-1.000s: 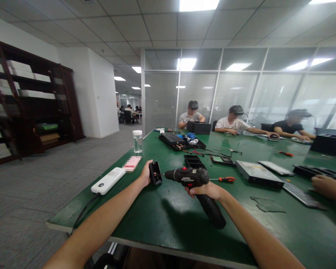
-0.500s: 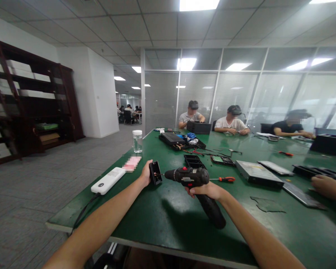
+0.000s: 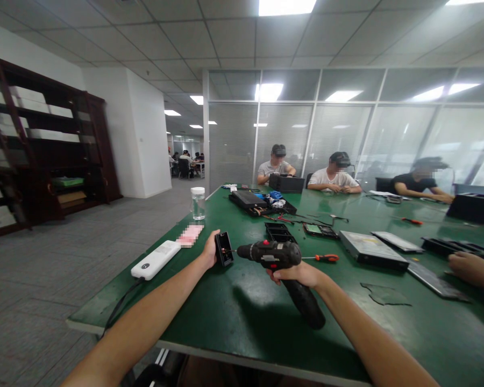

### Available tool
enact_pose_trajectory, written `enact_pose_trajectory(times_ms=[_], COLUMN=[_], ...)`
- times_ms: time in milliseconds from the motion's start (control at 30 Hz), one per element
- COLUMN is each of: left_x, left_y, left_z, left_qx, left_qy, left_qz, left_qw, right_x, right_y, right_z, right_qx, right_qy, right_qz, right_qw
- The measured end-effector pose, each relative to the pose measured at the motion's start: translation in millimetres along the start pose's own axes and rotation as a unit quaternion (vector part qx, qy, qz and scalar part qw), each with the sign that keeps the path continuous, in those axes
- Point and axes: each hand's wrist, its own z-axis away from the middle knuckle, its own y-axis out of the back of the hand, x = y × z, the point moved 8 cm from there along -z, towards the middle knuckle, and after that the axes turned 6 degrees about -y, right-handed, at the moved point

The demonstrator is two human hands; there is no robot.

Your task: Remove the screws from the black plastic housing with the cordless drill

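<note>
My left hand (image 3: 211, 250) grips a small black open-fronted box (image 3: 225, 249) by its left side, tilted up off the green table. Coppery parts show inside the box. Wrapped round the grip of a black cordless drill (image 3: 270, 253), my right hand (image 3: 298, 274) holds it level, with its chuck pointing left. The thin bit reaches to the open face of the box; whether it touches a screw is too small to tell. Behind the drill lies an orange-handled screwdriver (image 3: 326, 258), and a black plastic frame (image 3: 280, 233) rests farther back.
A white power bank (image 3: 156, 260) with a cable and a clear jar (image 3: 198, 204) stand on the left. Toward the right are a metal disc drive (image 3: 373, 251) and a clear broken-edged sheet (image 3: 387, 295). Another person's hand (image 3: 474, 269) is at the right edge; people sit across the table (image 3: 210, 322).
Both my hands, the box and the drill keep their places. Across the table, seated people have shifted their heads and hands slightly.
</note>
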Motion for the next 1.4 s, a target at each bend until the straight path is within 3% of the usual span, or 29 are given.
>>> enact_pose_trajectory(times_ms=[1400], left_x=[0.5], left_y=[-2.6], left_z=[3.7], left_qx=[0.008], left_qy=[0.015], left_qz=[0.001], left_qw=[1.000], right_x=[2.4], right_y=[1.0], right_z=[0.3], right_qx=[0.005], right_qy=[-0.011], right_qz=[-0.008], right_qw=[1.000])
